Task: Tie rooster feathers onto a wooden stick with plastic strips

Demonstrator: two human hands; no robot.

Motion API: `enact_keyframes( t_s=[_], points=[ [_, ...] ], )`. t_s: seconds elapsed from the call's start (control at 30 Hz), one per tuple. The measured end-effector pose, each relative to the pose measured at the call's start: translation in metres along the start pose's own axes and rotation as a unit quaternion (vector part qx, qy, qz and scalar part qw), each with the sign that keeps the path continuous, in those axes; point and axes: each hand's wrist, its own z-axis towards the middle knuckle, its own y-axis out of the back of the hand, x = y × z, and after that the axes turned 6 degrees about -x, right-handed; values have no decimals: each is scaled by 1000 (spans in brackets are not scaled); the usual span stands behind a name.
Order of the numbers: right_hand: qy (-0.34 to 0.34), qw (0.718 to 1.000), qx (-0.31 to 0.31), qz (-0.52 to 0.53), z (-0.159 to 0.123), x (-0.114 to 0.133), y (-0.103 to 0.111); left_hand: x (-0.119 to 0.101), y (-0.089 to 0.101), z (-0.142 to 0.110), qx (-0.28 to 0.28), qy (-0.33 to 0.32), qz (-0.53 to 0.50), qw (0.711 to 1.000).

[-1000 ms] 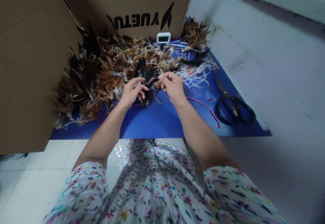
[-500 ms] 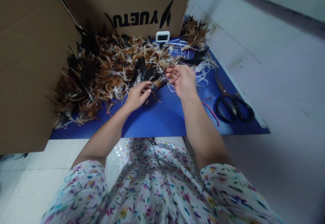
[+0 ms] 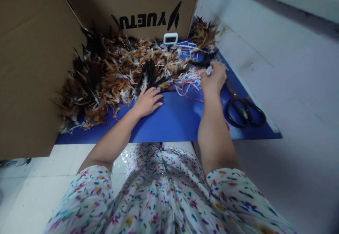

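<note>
My left hand (image 3: 147, 101) lies flat on the blue mat (image 3: 172, 119), fingers stretched out, its fingertips at the stems of a dark feather bunch (image 3: 151, 75). My right hand (image 3: 213, 79) is farther right, fingers curled and pinching white strands from a tangle of white and red strings (image 3: 189, 80). A large heap of brown, black and white feathers (image 3: 106, 75) covers the mat's left and back.
Black scissors (image 3: 245, 111) lie on the mat just right of my right hand. A small white timer (image 3: 170, 38) stands before a cardboard box (image 3: 140, 4). Another cardboard panel (image 3: 29, 64) walls the left. More feathers (image 3: 202, 32) lie at the back right. White floor surrounds the mat.
My hands parted: the left dropped flat onto the mat by the dark feathers, and the right swung right to the string tangle and closed on white strands.
</note>
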Motion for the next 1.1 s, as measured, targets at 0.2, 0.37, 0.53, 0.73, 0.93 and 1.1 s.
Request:
enact_keyframes(
  t_s=[0.2, 0.37, 0.53, 0.73, 0.93, 1.1],
  points=[
    [27, 999, -32, -18, -6, 44, 20, 24, 2, 1, -76, 135, 35, 987],
    [35, 998, -13, -59, -12, 59, 25, 37, -2, 3, -118, 194, 49, 973],
    [-47, 992, 14, -113, -14, 68, 32, 25, -1, 6, -118, 189, 58, 973],
    [-47, 993, 62, -87, -14, 74, 40, 8, -7, 14, -54, 96, 94, 989],
    [-18, 999, 37, -4, -15, 66, 43, 31, -15, 26, -17, 130, 115, 985],
    [-1, 999, 24, -40, -15, 66, 35, 52, -4, 31, -38, 208, 121, 970]
  ],
)
